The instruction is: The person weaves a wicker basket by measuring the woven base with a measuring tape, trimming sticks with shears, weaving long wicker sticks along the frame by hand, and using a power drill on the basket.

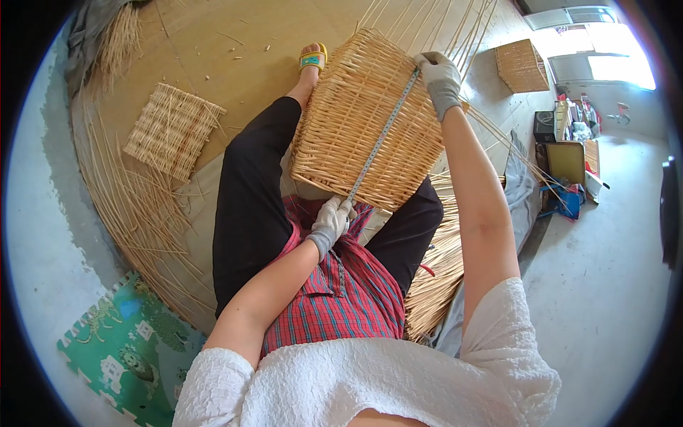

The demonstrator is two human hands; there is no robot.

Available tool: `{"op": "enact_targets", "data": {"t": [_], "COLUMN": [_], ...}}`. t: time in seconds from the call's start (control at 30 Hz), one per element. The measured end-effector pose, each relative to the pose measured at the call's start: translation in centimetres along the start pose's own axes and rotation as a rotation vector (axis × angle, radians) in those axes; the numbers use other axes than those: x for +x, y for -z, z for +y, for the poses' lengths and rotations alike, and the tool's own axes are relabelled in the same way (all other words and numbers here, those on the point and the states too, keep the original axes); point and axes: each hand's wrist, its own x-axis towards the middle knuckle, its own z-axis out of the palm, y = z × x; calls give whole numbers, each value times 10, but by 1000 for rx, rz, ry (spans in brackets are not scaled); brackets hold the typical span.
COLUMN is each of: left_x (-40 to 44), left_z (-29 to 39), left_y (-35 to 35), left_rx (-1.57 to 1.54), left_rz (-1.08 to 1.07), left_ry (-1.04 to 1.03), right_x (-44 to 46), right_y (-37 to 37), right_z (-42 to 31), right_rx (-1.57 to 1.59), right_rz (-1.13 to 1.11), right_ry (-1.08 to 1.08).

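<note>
A wicker basket (pixel 356 121) lies tilted on its side between my knees, with long loose canes (pixel 441 28) sticking out at its far end. Across its woven wall runs a pale tape measure (pixel 384 135), pulled straight. My left hand (pixel 331 222), in a light work glove, is closed on the tape's near end at the basket's lower edge. At the upper right edge my right hand (pixel 437 77), gloved too, pinches the far end of the tape against the rim. Its fingertips are partly hidden.
A flat woven panel (pixel 171 132) and scattered canes (pixel 135 220) lie to the left. Another basket (pixel 521 66) stands at the far right. A cane bundle (pixel 437 270) lies beside my right leg. A green foam mat (pixel 135 349) covers the lower left floor.
</note>
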Motion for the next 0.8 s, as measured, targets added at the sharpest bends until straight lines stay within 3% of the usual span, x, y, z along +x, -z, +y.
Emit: {"op": "enact_targets", "data": {"t": [0.2, 0.67, 0.77, 0.8], "left_x": [5, 4, 3, 4], "left_z": [-3, -4, -1, -2], "left_y": [2, -1, -1, -1], "left_rx": [1, -7, -5, 6], "left_rz": [-48, -28, -31, -28], "left_ry": [-30, -93, -86, -70], "right_x": [6, 42, 52, 58], "right_y": [-4, -8, -14, -15], "right_z": [17, 36, 37, 43], "right_rx": [52, 76, -199, -67], "right_rz": [35, -117, 36, -93], "right_ry": [-70, -104, -173, -101]}}
